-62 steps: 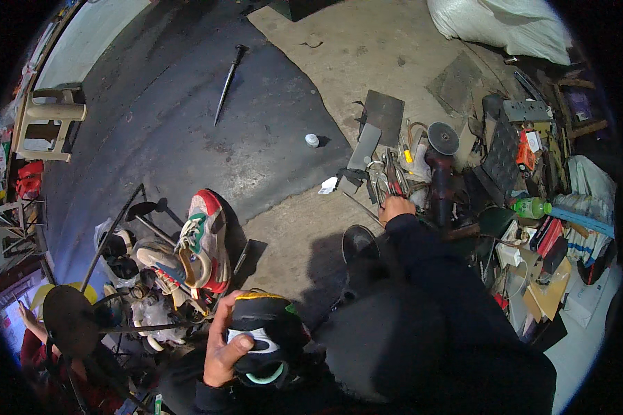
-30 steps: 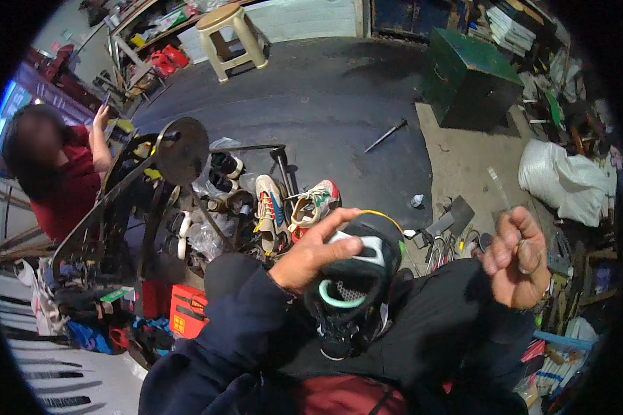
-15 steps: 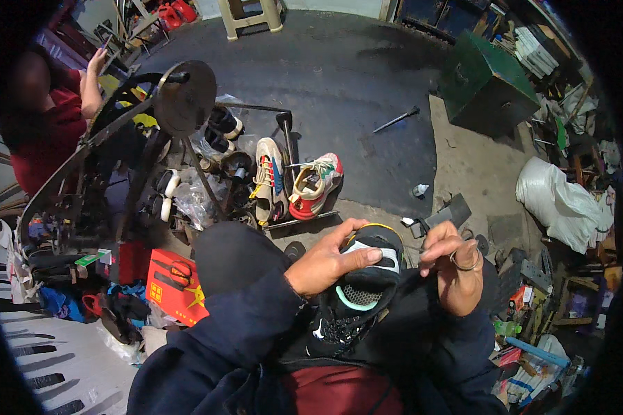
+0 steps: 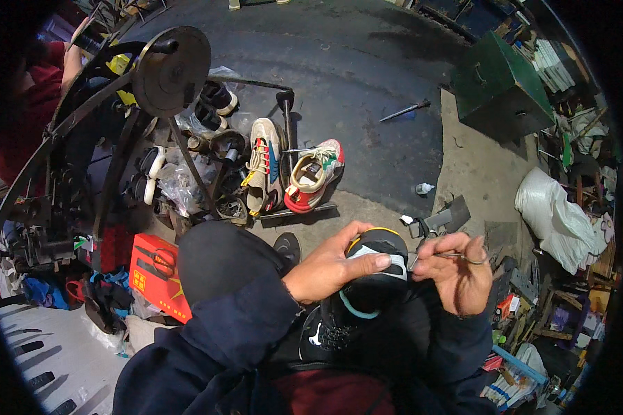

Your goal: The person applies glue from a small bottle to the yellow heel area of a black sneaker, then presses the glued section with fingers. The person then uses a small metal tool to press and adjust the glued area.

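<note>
A black shoe (image 4: 375, 285) with a white patch and a yellow edge rests on my lap, toe end away from me. My left hand (image 4: 339, 266) is closed round its side, the thumb pressed on the white patch. At the shoe's right edge my right hand (image 4: 457, 273) pinches a thin metal tool with a ring-shaped end (image 4: 476, 259). The tool's tip meets or nearly meets the shoe's side; exact contact is hard to make out. A second black shoe part with laces (image 4: 329, 335) lies below, partly in shadow.
Two colourful sneakers (image 4: 264, 166) stand ahead beside a metal shoe stand (image 4: 289, 128). An iron machine with a round wheel (image 4: 172, 71) is at left, a person in red behind it. A red box (image 4: 160, 270), green chest (image 4: 502, 86) and white sack (image 4: 555, 220) lie around.
My right hand has moved left and turned, bringing the tool's tip to the shoe's edge. My left thumb has shifted slightly right on the shoe. The whole view has tilted downward.
</note>
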The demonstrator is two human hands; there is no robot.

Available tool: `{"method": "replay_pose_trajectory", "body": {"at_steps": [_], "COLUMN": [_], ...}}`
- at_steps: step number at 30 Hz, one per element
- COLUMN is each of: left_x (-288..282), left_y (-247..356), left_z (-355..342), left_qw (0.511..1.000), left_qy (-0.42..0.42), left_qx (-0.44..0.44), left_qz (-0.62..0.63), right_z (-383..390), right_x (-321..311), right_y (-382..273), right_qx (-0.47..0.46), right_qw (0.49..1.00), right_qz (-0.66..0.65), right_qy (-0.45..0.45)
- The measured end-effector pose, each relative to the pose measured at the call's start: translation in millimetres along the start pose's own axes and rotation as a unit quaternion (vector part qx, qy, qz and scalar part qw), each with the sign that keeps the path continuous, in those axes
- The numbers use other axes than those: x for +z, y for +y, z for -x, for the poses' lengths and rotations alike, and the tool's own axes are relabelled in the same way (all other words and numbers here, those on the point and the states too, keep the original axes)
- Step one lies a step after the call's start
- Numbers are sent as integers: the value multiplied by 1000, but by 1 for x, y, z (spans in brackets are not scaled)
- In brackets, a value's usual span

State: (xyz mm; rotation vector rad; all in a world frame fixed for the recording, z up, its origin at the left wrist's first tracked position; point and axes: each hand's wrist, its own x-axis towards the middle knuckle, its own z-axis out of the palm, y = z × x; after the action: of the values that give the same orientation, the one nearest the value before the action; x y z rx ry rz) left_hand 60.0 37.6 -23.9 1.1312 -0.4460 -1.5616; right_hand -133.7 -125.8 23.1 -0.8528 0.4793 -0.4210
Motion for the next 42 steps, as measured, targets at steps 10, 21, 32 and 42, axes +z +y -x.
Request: {"method": "replay_pose_trajectory", "body": {"at_steps": [10,21,32,42], "left_x": [3,5,3,6], "left_y": [-2,0,-8,-1], "left_z": [-1,-1,-6,-2], "left_qw": [1000,1000,1000,1000], "left_qy": [-1,1,10,6], "left_qx": [-8,-4,13,4], "left_qz": [-4,-4,-12,7], "right_z": [-2,2,-9,4], "right_x": [13,20,20,11], "right_y": [19,11,17,22], "right_qx": [-68,-109,-114,-199], "right_qw": [990,962,973,889], "right_qz": [124,243,198,408], "right_qy": [14,61,-19,58]}}
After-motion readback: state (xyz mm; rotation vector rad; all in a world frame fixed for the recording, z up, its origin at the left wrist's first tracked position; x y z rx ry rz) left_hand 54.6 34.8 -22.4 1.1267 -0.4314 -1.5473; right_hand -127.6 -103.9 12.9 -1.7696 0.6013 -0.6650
